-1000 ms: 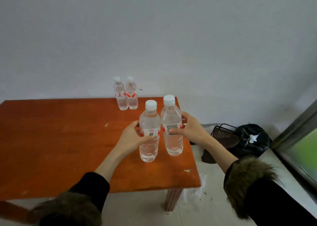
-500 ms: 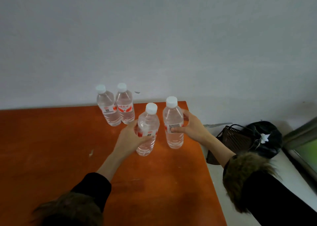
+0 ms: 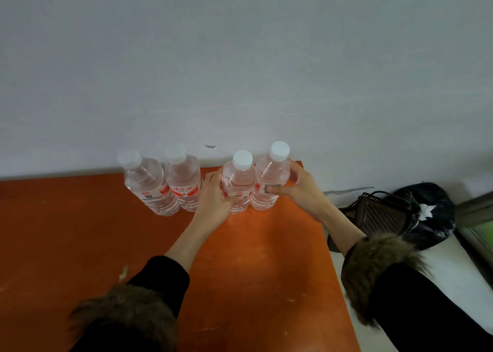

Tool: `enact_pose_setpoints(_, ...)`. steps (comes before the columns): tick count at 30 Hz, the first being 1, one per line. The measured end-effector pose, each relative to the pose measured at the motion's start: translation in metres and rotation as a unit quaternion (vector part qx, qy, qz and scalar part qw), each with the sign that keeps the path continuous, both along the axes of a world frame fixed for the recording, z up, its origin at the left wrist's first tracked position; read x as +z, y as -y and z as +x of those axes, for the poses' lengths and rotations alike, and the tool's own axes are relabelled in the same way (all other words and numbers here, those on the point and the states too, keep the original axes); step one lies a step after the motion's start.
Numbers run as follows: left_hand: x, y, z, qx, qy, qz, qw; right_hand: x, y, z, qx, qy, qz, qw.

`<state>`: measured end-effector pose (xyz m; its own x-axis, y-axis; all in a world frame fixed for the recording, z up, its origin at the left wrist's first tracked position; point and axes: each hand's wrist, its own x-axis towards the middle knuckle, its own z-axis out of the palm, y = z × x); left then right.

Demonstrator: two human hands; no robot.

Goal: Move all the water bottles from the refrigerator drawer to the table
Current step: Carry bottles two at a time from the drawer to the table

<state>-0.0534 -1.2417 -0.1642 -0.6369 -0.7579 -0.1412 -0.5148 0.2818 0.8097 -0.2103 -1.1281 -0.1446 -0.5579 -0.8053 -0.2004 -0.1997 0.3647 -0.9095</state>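
Four water bottles stand upright, caps up, in a row at the far edge of the orange table [image 3: 80, 245], by the wall. Labels are red and white; the writing is too blurred to read. The left hand [image 3: 213, 202] grips the third bottle [image 3: 238, 180], the right hand [image 3: 298, 188] the rightmost bottle [image 3: 270, 175]. Two free bottles [image 3: 184, 180] stand left. A dark basket [image 3: 381, 213] and black bag [image 3: 429, 207] lie on the floor right.
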Motion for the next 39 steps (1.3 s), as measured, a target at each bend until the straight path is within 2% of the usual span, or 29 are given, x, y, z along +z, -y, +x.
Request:
enact_pose_setpoints(18, 0.002, -0.001, -0.005, 0.022, -0.053, 0.092, 0.994, -0.013, 0.012, -0.003, 0.038, 0.034, 0.035, 0.998)
enact_pose_setpoints(22, 0.006, -0.007, 0.002, 0.005, -0.024, 0.11, 0.994, -0.011, 0.003, 0.014, 0.019, 0.014, 0.048, 0.999)
enact_pose_setpoints(25, 0.012, -0.022, 0.015, 0.012, 0.023, 0.154, 0.988, -0.008, -0.02, 0.027, -0.01, 0.003, 0.104, 0.995)
enact_pose_setpoints(27, 0.017, -0.036, 0.025, 0.005, 0.044, 0.17, 0.984, -0.003, -0.042, 0.033, -0.013, -0.047, 0.13, 0.99)
enact_pose_setpoints(29, 0.025, -0.051, 0.03, -0.028, 0.041, 0.134, 0.99, 0.009, -0.065, 0.038, -0.015, -0.127, 0.132, 0.983)
enact_pose_setpoints(33, 0.051, -0.081, 0.027, -0.15, 0.021, -0.018, 0.988, 0.038, -0.116, 0.045, -0.02, -0.275, 0.16, 0.948)
enact_pose_setpoints(35, 0.065, -0.097, 0.019, -0.217, 0.043, -0.111, 0.969, 0.053, -0.148, 0.045, -0.027, -0.342, 0.206, 0.917)
enact_pose_setpoints(39, 0.102, -0.143, -0.009, -0.323, 0.089, -0.286, 0.898, 0.094, -0.227, 0.046, -0.081, -0.42, 0.255, 0.867)
